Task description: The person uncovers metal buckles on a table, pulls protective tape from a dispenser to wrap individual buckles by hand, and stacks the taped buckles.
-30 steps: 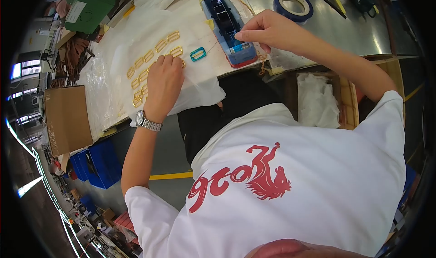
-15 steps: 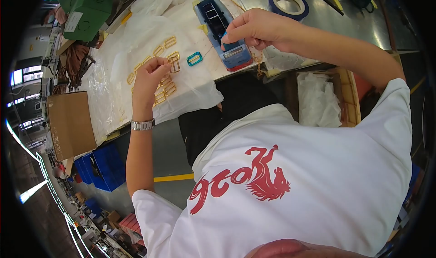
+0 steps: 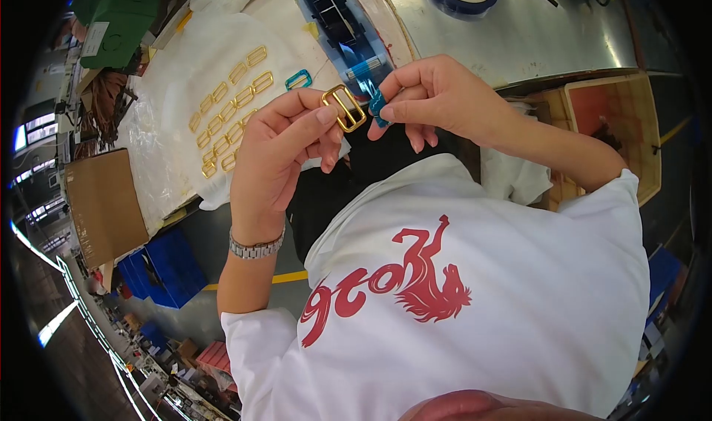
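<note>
My left hand (image 3: pixel 274 147) pinches a gold slide buckle (image 3: pixel 344 108) between thumb and fingertips, raised over my lap at the table's front edge. Close beside it, my right hand (image 3: pixel 441 98) is closed on a short strip of shiny blue tape (image 3: pixel 377 108). The strip hangs near the buckle's right side; whether they touch I cannot tell. Just behind my hands stands a blue tape dispenser (image 3: pixel 363 69). To its left lies a teal-blue buckle (image 3: pixel 298 73). Several gold buckles (image 3: pixel 245 98) lie in rows on the white sheeting farther left.
A roll of blue-edged tape (image 3: pixel 461 7) lies on the metal surface at the back right. A green machine housing (image 3: pixel 122 21) is at the far left, above a cardboard box (image 3: pixel 106 206). A wooden crate (image 3: pixel 649 150) sits at the right, with white plastic beside it.
My left hand has lifted the gold buckle off the table and brought it right. My right hand has come down from the dispenser toward it with the blue tape.
</note>
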Demonstrator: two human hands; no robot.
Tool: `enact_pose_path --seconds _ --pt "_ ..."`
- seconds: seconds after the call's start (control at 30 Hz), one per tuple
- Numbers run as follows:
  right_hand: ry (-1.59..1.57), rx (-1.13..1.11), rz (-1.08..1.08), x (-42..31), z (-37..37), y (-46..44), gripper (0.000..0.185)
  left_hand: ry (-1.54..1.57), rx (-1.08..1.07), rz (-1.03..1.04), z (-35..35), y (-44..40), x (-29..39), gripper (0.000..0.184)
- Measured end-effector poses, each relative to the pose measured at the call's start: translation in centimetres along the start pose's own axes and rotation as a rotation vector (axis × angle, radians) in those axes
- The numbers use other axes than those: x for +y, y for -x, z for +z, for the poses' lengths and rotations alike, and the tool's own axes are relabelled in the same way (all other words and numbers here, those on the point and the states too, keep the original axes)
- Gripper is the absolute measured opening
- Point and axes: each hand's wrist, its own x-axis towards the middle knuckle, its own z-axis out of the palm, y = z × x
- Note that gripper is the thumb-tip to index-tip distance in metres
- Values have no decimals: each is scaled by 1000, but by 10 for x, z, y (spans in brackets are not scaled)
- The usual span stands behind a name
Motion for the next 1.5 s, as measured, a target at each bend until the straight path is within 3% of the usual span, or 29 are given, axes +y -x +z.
enact_pose_path --seconds 0.63,1.07,1.17,1.33,1.5 --pt "-22 59 -100 22 11 14 29 -185 -19 -87 16 -19 -13 19" --pt "-94 310 -234 54 38 9 39 -251 85 -41 19 -20 -37 18" --pt "-73 302 -239 52 36 10 37 -238 131 70 24 -18 -45 20" --pt "-129 261 -215 45 37 14 34 9 69 -73 25 -14 -53 36" --pt "-126 283 -186 42 40 17 32 66 99 -72 31 -9 -50 36"
